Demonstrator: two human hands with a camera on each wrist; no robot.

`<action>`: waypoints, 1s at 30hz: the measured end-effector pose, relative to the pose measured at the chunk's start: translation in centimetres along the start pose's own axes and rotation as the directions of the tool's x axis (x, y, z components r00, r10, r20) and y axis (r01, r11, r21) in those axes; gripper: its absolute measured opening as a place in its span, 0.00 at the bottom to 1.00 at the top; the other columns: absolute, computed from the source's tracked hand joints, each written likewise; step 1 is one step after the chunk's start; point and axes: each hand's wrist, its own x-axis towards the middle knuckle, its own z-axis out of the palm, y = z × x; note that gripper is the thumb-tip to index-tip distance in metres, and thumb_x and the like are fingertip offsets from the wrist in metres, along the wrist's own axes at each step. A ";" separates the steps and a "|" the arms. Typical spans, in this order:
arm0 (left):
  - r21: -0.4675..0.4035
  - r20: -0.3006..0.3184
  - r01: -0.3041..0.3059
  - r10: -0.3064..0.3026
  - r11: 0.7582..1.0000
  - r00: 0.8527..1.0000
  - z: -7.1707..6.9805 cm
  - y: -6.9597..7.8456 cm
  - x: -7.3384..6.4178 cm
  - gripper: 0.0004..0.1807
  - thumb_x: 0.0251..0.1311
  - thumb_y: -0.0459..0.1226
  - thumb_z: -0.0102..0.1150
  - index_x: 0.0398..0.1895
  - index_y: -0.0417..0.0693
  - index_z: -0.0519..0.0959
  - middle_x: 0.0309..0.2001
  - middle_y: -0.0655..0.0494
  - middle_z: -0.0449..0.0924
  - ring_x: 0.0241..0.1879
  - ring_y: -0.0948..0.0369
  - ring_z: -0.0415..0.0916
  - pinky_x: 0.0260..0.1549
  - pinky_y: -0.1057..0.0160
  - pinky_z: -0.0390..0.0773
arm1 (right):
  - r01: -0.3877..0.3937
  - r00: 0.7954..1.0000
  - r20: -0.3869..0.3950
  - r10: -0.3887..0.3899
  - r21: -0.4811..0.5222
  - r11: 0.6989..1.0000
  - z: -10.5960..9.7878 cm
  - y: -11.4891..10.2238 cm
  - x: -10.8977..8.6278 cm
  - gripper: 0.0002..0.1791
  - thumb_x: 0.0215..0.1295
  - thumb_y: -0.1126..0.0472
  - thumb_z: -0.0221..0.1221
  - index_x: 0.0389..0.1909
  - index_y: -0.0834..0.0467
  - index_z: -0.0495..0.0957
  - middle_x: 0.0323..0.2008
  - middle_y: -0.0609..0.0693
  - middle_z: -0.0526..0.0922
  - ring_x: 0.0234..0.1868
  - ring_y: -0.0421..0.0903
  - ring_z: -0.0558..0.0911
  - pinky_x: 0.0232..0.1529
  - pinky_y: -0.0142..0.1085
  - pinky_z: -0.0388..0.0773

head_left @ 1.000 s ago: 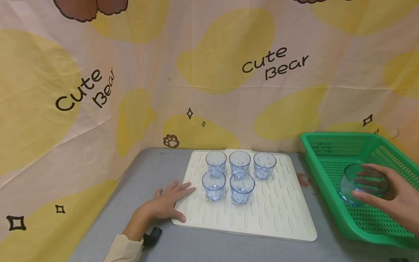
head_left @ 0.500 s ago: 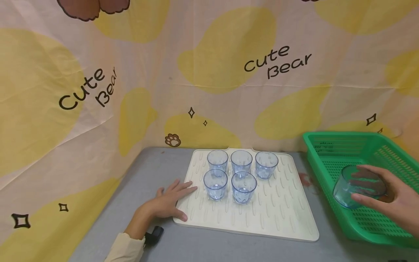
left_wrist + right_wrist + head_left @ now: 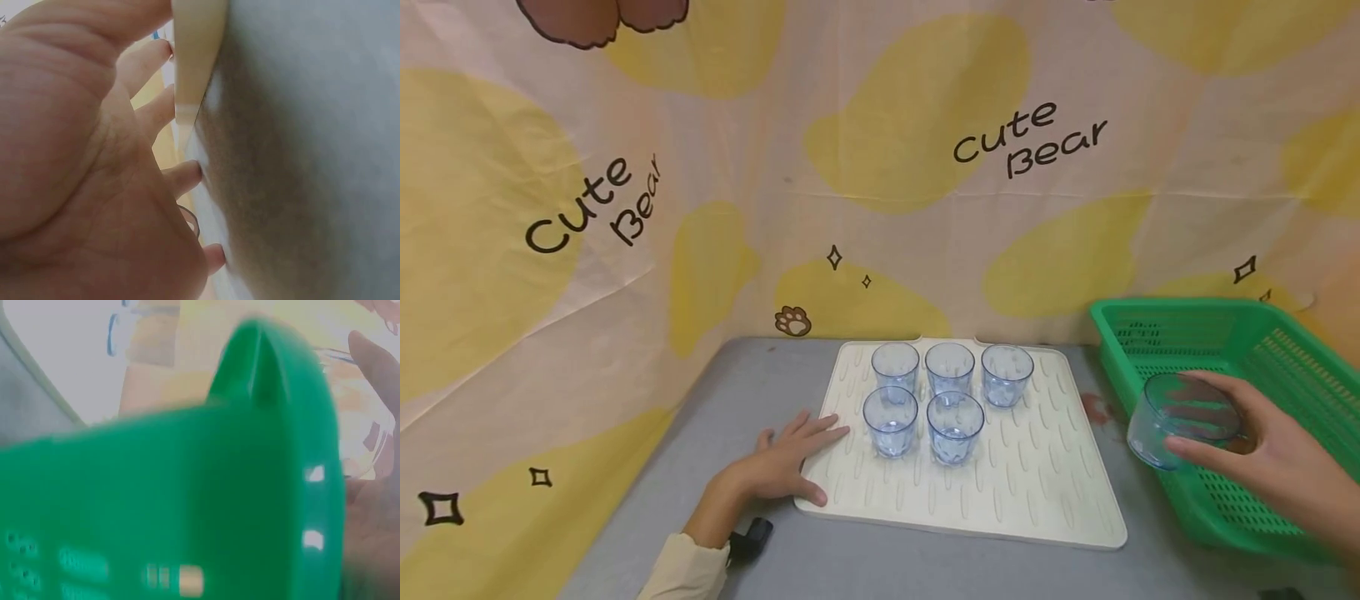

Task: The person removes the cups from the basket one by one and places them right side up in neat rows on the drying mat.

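In the head view my right hand point(image 3: 1273, 446) grips a clear bluish glass tumbler point(image 3: 1153, 429), thumb on the near side and fingers on the far side. The tumbler is tilted above the left rim of the green basket point(image 3: 1118, 367). The right wrist view shows part of this tumbler point(image 3: 359, 415) beyond the basket wall point(image 3: 144, 481). My left hand point(image 3: 782, 468) rests at the left edge of a white ridged mat point(image 3: 1030, 492), fingers spread and fairly straight. On the mat stand similar tumblers, three in the back row point(image 3: 1007, 379) and two in front point(image 3: 953, 433).
The mat lies on a grey table point(image 3: 760, 383). A printed cloth point(image 3: 895, 150) hangs behind and along the left side. The perforated basket stands on the right, its rim rising above the table. Bare mat surface shows right of the front tumblers.
My right hand has carried the tumbler leftward, from inside the basket to over its left rim. My left hand and the tumblers on the mat have stayed put.
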 end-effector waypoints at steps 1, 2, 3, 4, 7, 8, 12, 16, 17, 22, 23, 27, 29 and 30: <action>-0.002 -0.001 0.000 0.000 1.000 1.000 0.0 0.0 -0.1 0.55 0.40 0.57 0.74 0.76 0.66 0.60 0.80 0.56 0.50 0.80 0.40 0.34 0.63 0.20 0.35 | 0.006 1.000 0.004 -0.006 0.006 1.000 0.3 -0.4 0.1 0.39 0.65 0.65 0.64 0.73 0.47 0.57 0.57 0.26 0.72 0.48 0.20 0.77 0.37 0.22 0.79; -0.003 -0.002 0.002 -0.002 1.000 1.000 0.0 -0.1 -0.1 0.55 0.40 0.57 0.75 0.76 0.66 0.60 0.80 0.56 0.50 0.80 0.40 0.34 0.63 0.20 0.35 | 0.011 1.000 0.006 -0.011 0.014 1.000 0.7 -0.7 0.2 0.39 0.64 0.66 0.64 0.73 0.47 0.58 0.57 0.28 0.73 0.48 0.22 0.78 0.38 0.23 0.79; -0.003 -0.002 0.003 -0.003 1.000 1.000 0.0 -0.1 -0.2 0.55 0.40 0.57 0.75 0.76 0.66 0.60 0.80 0.56 0.51 0.80 0.39 0.34 0.63 0.20 0.35 | 0.010 1.000 0.008 -0.010 0.017 1.000 1.1 -1.1 0.2 0.39 0.64 0.65 0.64 0.72 0.47 0.58 0.56 0.29 0.73 0.47 0.23 0.79 0.37 0.23 0.79; -0.004 0.000 0.003 -0.003 1.000 1.000 0.0 -0.1 -0.3 0.55 0.40 0.57 0.75 0.76 0.66 0.60 0.80 0.56 0.51 0.80 0.39 0.34 0.63 0.19 0.35 | 0.008 1.000 0.010 -0.008 0.023 1.000 1.6 -1.5 0.2 0.39 0.63 0.65 0.65 0.72 0.48 0.58 0.55 0.29 0.73 0.46 0.24 0.80 0.37 0.24 0.79; -0.010 0.004 0.002 -0.002 1.000 1.000 0.3 -0.2 -0.4 0.55 0.39 0.58 0.74 0.76 0.65 0.60 0.80 0.55 0.51 0.79 0.39 0.34 0.62 0.19 0.35 | -0.003 1.000 0.020 0.002 0.045 0.999 2.9 -2.6 0.2 0.39 0.63 0.64 0.66 0.72 0.49 0.58 0.55 0.33 0.73 0.45 0.27 0.80 0.37 0.25 0.80; -0.011 0.003 0.002 -0.002 1.000 1.000 0.4 -0.2 -0.4 0.55 0.40 0.58 0.74 0.76 0.66 0.60 0.80 0.55 0.51 0.79 0.39 0.34 0.62 0.19 0.35 | -0.001 1.000 0.019 0.000 0.050 0.999 3.3 -3.0 0.2 0.39 0.63 0.64 0.66 0.72 0.50 0.58 0.55 0.34 0.72 0.45 0.27 0.80 0.37 0.25 0.80; -0.018 -0.003 0.002 -0.002 1.000 1.000 0.4 0.0 -0.3 0.55 0.40 0.57 0.74 0.76 0.66 0.60 0.80 0.56 0.51 0.79 0.39 0.34 0.62 0.19 0.34 | -0.008 1.000 0.023 0.007 0.030 1.000 4.5 -4.4 0.5 0.40 0.62 0.59 0.68 0.72 0.49 0.59 0.57 0.42 0.72 0.46 0.26 0.79 0.38 0.25 0.79; -0.006 -0.005 0.000 0.000 1.000 1.000 0.2 0.1 -0.1 0.55 0.40 0.58 0.74 0.76 0.66 0.60 0.80 0.56 0.51 0.79 0.39 0.35 0.63 0.19 0.35 | -0.034 0.999 0.044 0.033 0.036 0.999 5.4 -5.5 1.0 0.42 0.62 0.55 0.68 0.73 0.48 0.57 0.61 0.50 0.70 0.47 0.25 0.78 0.39 0.25 0.78; -0.002 -0.005 0.000 0.000 1.000 1.000 0.2 0.1 -0.1 0.55 0.40 0.58 0.74 0.76 0.66 0.60 0.80 0.56 0.51 0.79 0.39 0.35 0.63 0.19 0.36 | -0.041 0.998 0.050 0.038 0.044 0.998 5.7 -5.7 1.0 0.42 0.61 0.54 0.68 0.73 0.48 0.57 0.61 0.52 0.70 0.47 0.26 0.78 0.39 0.25 0.78; 0.012 -0.007 0.002 -0.002 1.000 1.000 0.2 0.1 0.1 0.55 0.40 0.57 0.74 0.76 0.67 0.60 0.80 0.57 0.51 0.79 0.39 0.35 0.63 0.20 0.37 | -0.064 0.996 0.061 0.059 0.092 0.994 7.0 -6.1 1.4 0.43 0.61 0.53 0.69 0.73 0.52 0.56 0.61 0.56 0.71 0.47 0.28 0.78 0.41 0.24 0.78; 0.012 -0.007 0.002 -0.002 1.000 1.000 0.2 0.1 0.1 0.55 0.40 0.57 0.74 0.76 0.67 0.60 0.80 0.57 0.51 0.79 0.39 0.35 0.63 0.20 0.37 | -0.068 0.996 0.060 0.062 0.095 0.993 7.3 -6.1 1.4 0.43 0.61 0.53 0.69 0.73 0.52 0.57 0.61 0.57 0.72 0.47 0.27 0.78 0.42 0.24 0.78; 0.010 -0.006 0.007 -0.006 1.000 1.000 0.2 0.0 0.1 0.55 0.40 0.57 0.75 0.76 0.67 0.60 0.80 0.57 0.51 0.80 0.40 0.35 0.63 0.20 0.36 | -0.083 0.996 0.049 0.080 0.064 0.995 8.4 -6.4 1.8 0.45 0.59 0.50 0.70 0.73 0.52 0.58 0.60 0.58 0.75 0.49 0.29 0.78 0.43 0.22 0.77; 0.010 -0.008 0.009 -0.009 1.000 1.000 0.2 0.0 0.1 0.55 0.40 0.57 0.75 0.76 0.67 0.60 0.80 0.57 0.51 0.80 0.40 0.35 0.63 0.20 0.36 | -0.090 0.995 0.047 0.087 0.054 0.994 8.9 -6.6 2.0 0.45 0.58 0.48 0.70 0.73 0.51 0.58 0.60 0.57 0.76 0.52 0.35 0.80 0.44 0.21 0.76; 0.009 -0.009 0.011 -0.011 1.000 1.000 0.2 0.0 0.1 0.55 0.40 0.57 0.75 0.76 0.67 0.60 0.80 0.57 0.51 0.80 0.40 0.35 0.63 0.20 0.36 | -0.092 0.995 0.047 0.090 0.053 0.994 9.1 -6.8 2.1 0.46 0.57 0.47 0.71 0.72 0.52 0.58 0.60 0.57 0.76 0.54 0.39 0.80 0.45 0.21 0.76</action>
